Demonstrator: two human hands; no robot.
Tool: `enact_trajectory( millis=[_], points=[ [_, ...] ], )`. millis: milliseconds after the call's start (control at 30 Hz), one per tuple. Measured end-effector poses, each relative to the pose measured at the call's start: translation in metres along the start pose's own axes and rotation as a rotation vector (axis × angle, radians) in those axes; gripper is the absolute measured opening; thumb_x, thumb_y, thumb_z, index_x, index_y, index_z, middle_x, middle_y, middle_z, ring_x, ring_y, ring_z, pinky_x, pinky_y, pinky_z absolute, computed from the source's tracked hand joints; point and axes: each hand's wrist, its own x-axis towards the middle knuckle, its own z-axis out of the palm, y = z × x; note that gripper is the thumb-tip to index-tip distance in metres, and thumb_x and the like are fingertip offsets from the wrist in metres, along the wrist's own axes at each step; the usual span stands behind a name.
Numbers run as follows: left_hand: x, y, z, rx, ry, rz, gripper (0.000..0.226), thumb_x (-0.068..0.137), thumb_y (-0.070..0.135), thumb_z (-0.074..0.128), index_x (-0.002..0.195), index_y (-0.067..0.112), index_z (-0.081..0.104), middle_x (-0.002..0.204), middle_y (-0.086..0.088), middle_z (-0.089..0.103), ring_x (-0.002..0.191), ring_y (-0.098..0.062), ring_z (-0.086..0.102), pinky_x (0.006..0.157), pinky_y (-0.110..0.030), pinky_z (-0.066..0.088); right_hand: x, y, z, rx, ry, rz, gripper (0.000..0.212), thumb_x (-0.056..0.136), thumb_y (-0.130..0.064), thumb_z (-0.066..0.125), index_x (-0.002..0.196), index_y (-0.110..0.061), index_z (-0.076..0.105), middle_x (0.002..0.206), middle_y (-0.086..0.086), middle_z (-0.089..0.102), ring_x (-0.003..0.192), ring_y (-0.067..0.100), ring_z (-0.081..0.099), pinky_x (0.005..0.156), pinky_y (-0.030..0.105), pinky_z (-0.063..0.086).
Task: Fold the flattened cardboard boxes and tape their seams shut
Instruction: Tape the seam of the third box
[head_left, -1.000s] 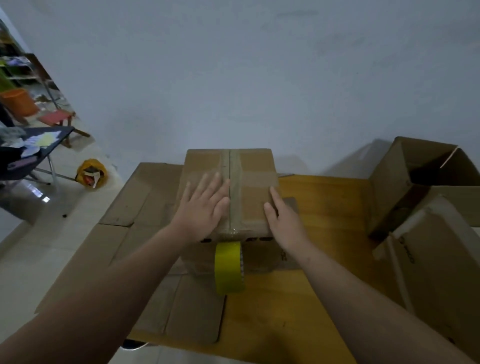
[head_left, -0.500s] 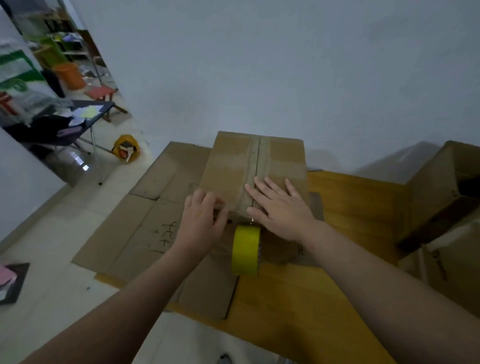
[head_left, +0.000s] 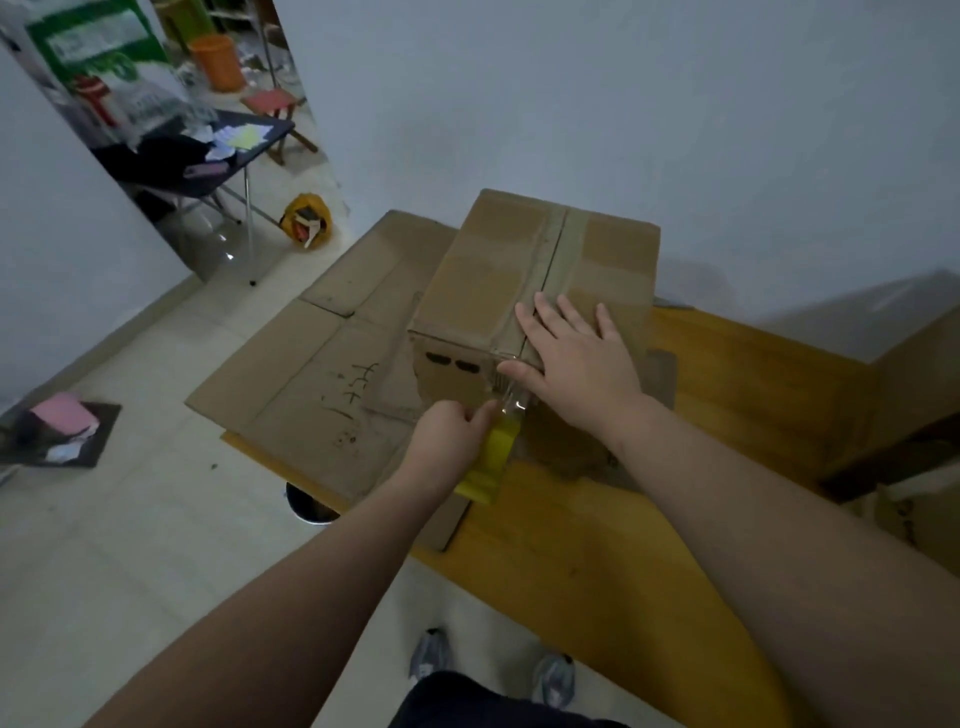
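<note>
the right hand's (head_left: 576, 364) fingers (head_left: 550, 317) lie straight and spread, pressed flat on the top of the folded cardboard box (head_left: 498, 270) beside its taped centre seam, with the thumb at the near edge. the left hand's (head_left: 447, 434) fingers (head_left: 467, 415) are curled round the yellow tape roll (head_left: 488, 462), which it holds just below that edge. a clear strip of tape (head_left: 511, 395) runs taut from the roll up to the box's front face.

the box stands upright on the wooden desk (head_left: 727, 415), partly on a flattened cardboard sheet (head_left: 322, 374) that overhangs the desk's left side and bears dark scribbles. the left forearm crosses the sheet's near corner and hides part of the roll. at the right edge another cardboard box (head_left: 914, 374) sits on the desk, cut off by the frame.

on the tiled floor (head_left: 156, 519) to the left are a yellow bag (head_left: 306, 221), a small dark desk (head_left: 208, 156) strewn with papers, a red stool (head_left: 275, 101), an orange bucket (head_left: 218, 60), and a pink item on a dark mat (head_left: 62, 426). grey shoes (head_left: 431, 654) show below.
</note>
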Motion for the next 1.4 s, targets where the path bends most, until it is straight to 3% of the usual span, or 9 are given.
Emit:
enact_trajectory(
  millis=[167,433,633,733,933,1067,1233,1333,1400],
  points=[
    [0.006,0.003,0.021,-0.117,0.118,0.013,0.045,0.098,0.044,0.042,0.069,0.011,0.048,0.063,-0.001,0.047,0.053,-0.013,0.041,0.046,-0.024,0.028,-0.002,-0.013,0.004,-0.075,0.065,0.021,0.074,0.098,-0.058,0.02,0.154,-0.012,0.01,0.162,0.007,0.011,0.149,0.027,0.011,0.12,0.046,0.01],
    [0.006,-0.022,-0.002,-0.326,0.215,0.086,0.039,0.1,0.039,0.04,0.123,0.009,0.051,0.115,-0.001,0.053,0.106,-0.019,0.055,0.085,-0.031,0.045,-0.004,-0.022,0.013,-0.216,0.112,0.041,0.082,0.095,-0.061,0.033,0.153,-0.007,0.012,0.16,0.013,0.016,0.147,0.031,0.017,0.117,0.052,0.013],
    [0.045,-0.002,-0.052,-0.499,0.27,0.191,0.068,0.094,0.047,0.05,0.149,0.021,0.021,0.154,-0.004,0.022,0.141,-0.022,0.025,0.113,-0.045,0.028,-0.034,0.002,0.007,0.338,0.312,0.529,0.071,0.092,-0.068,0.031,0.151,-0.03,0.024,0.162,0.007,0.009,0.148,0.029,0.009,0.117,0.049,-0.001],
    [0.054,0.009,-0.06,-0.604,0.054,0.157,0.062,0.092,0.042,0.057,0.146,0.027,0.032,0.149,0.003,0.036,0.135,-0.017,0.036,0.108,-0.037,0.035,-0.042,0.0,0.006,0.88,0.32,0.67,0.07,0.091,-0.056,0.053,0.15,-0.029,0.027,0.154,0.006,0.025,0.138,0.028,0.032,0.104,0.035,0.035],
    [0.046,0.011,-0.093,-0.639,0.262,0.302,0.024,0.086,0.036,0.063,0.109,0.031,0.058,0.112,0.007,0.057,0.103,-0.011,0.056,0.092,-0.039,0.051,-0.026,-0.035,-0.032,0.924,0.504,0.603,0.055,0.09,-0.048,0.061,0.141,-0.032,0.045,0.154,0.0,0.03,0.142,0.018,0.024,0.109,0.031,0.028],
    [0.055,0.001,-0.133,-0.447,0.399,0.382,0.022,0.09,0.032,0.061,0.109,0.03,0.05,0.117,0.004,0.041,0.107,-0.016,0.049,0.093,-0.034,0.045,0.001,-0.06,-0.045,0.964,0.502,0.525,0.057,0.089,-0.047,0.062,0.142,-0.033,0.045,0.155,0.001,0.026,0.141,0.019,0.026,0.106,0.026,0.027],
    [0.08,-0.026,-0.14,0.182,0.188,0.194,0.04,0.096,0.042,0.047,0.133,0.024,0.046,0.149,-0.013,0.028,0.132,-0.032,0.033,0.109,-0.047,0.03,0.028,-0.069,-0.013,0.821,0.18,0.499,0.056,0.094,-0.053,0.05,0.147,-0.038,0.037,0.16,0.006,0.017,0.147,0.025,0.016,0.111,0.04,0.03],
    [0.084,-0.015,-0.126,0.483,0.178,0.367,0.042,0.099,0.045,0.037,0.137,0.03,0.043,0.159,-0.006,0.01,0.147,-0.029,-0.001,0.116,-0.049,-0.002,0.033,-0.057,-0.006,0.813,0.157,0.437,0.047,0.098,-0.05,0.042,0.144,-0.038,0.041,0.158,0.004,0.024,0.146,0.023,0.019,0.111,0.037,0.029],
    [0.085,0.007,-0.114,0.54,0.141,0.537,0.041,0.098,0.045,0.038,0.136,0.03,0.045,0.159,-0.002,0.014,0.147,-0.025,0.0,0.117,-0.046,-0.004,0.034,-0.042,-0.012,0.762,0.174,0.389,0.044,0.101,-0.044,0.041,0.142,-0.031,0.046,0.15,0.0,0.04,0.138,0.018,0.034,0.102,0.025,0.031]
  ],
)
